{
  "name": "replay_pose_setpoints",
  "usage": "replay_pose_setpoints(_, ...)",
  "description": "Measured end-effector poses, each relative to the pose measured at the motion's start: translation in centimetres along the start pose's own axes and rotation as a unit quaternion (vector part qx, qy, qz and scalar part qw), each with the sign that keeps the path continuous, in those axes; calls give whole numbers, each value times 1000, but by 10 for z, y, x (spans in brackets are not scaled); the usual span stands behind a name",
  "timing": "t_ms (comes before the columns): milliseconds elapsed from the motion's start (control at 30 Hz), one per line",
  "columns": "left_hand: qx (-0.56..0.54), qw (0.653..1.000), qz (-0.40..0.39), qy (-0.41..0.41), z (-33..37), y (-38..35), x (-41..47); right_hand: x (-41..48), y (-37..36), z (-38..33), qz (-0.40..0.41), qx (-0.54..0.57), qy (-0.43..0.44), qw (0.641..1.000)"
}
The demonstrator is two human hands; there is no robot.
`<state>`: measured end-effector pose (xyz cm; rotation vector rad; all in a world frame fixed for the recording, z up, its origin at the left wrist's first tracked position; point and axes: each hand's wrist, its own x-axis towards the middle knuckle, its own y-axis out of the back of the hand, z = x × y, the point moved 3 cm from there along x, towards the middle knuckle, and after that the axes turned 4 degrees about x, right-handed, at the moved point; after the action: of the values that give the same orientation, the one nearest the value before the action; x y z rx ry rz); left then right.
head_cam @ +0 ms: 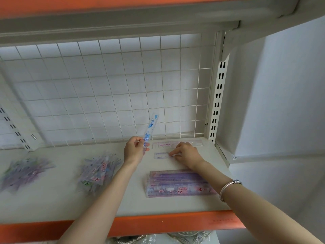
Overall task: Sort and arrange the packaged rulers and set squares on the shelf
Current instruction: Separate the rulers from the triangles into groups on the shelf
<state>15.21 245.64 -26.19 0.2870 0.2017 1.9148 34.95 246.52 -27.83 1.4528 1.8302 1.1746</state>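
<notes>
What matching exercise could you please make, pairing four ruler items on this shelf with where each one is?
Items:
1. blue-printed ruler
2. small clear ruler
3. purple ruler stack
4. pink-printed pack

Places:
A. at the back, against the wire mesh
B. raised off the shelf, held in the left hand
C. nearest the shelf's front edge
D. flat on the shelf, at the right hand fingertips

Pairs: 1-B, 2-D, 3-C, 4-A
</notes>
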Motion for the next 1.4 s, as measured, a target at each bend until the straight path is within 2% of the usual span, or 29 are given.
replay_pose_setpoints(267,4,1000,6,11,-1,8,-3,3,-2,-7,4,-5,1,1000)
replay_pose_setpoints(433,-47,998,-4,48,0,7,-4,1,2,-8,26,-5,14,1000)
replay_pose_setpoints(567,-213,968,-39,128,14,2,-13,-2,14,-21,95,170,18,981)
replay_pose_setpoints(700,-246,956,-74,141,23,-10,-24,-7,22,-36,101,303,-3,948)
replay_pose_setpoints(800,-215,962,-88,144,23,-18,-30,-12,24,-40,99,306,-2,947)
replay_pose_setpoints(933,-165,970,-125,131,23,-24,-38,-20,29,-36,133,240,4,962)
replay_pose_setpoints(1067,-44,982,-179,35,20,-25,-40,-25,34,-25,130,188,0,974)
replay_pose_setpoints(1133,66,970,-233,-25,15,-24,-41,-28,38,-16,129,165,-5,978)
replay_pose_setpoints(1233,198,924,-320,-63,4,-26,-48,-34,43,-3,117,126,-7,985)
replay_pose_setpoints(1300,229,908,-342,-70,2,-27,-53,-38,43,4,104,105,-8,989)
replay_pose_setpoints(1400,228,904,-352,-85,-1,-30,-58,-42,42,9,83,83,-19,993)
